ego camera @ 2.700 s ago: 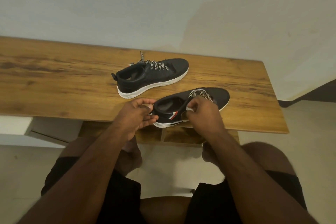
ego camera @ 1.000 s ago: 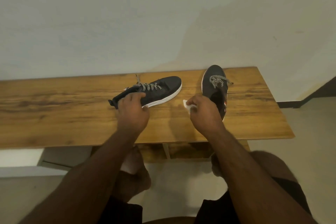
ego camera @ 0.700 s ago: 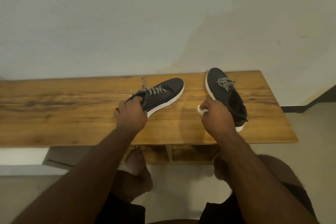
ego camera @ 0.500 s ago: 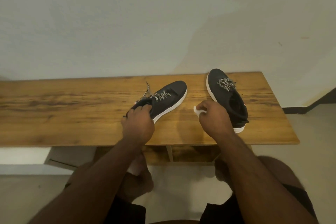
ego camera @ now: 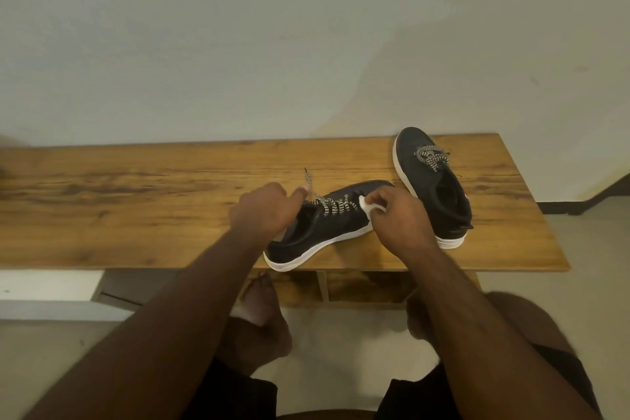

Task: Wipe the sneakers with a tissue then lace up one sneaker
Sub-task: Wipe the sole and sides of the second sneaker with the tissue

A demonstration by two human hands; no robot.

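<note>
A black sneaker with a white sole (ego camera: 317, 232) is seen at the centre of the frame, lying aslant on the wooden bench (ego camera: 136, 208) with its heel at the near edge. Its collar is gripped by the left hand (ego camera: 264, 215), the fingers curled over the opening beside the patterned laces (ego camera: 335, 206). A white tissue (ego camera: 370, 206) is pinched in the curled fingers of the right hand (ego camera: 397, 218) and is held against the sneaker's side near the toe. A second sneaker (ego camera: 433, 181) is seen at the centre right, just beside the right hand, toe pointing toward the wall (ego camera: 238, 44).
</note>
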